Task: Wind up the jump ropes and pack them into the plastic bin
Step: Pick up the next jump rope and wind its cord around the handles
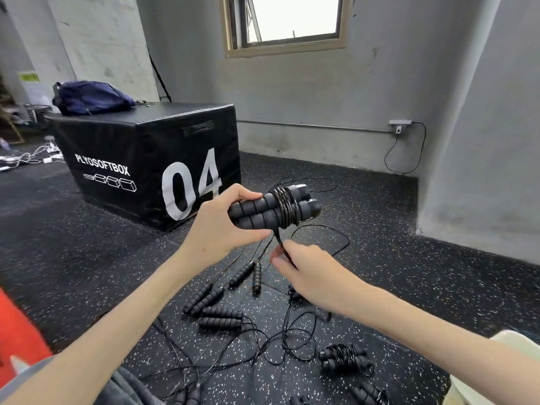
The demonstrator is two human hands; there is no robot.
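Centre frame: left hand (217,226) grips paired foam handles (263,213), fingers curled round them; cord (287,209) coiled at handles' right end. Right hand (304,270) below pinches loose cord tail. Handles light, grippy, soft; cord thin, springy, likely to unwind, so keep it taut. Unwound ropes (216,302) on floor lower centre. Bin not clearly visible

A gym: speckled rubber floor (380,258), black plyo box (140,159), scattered jump ropes (222,317).
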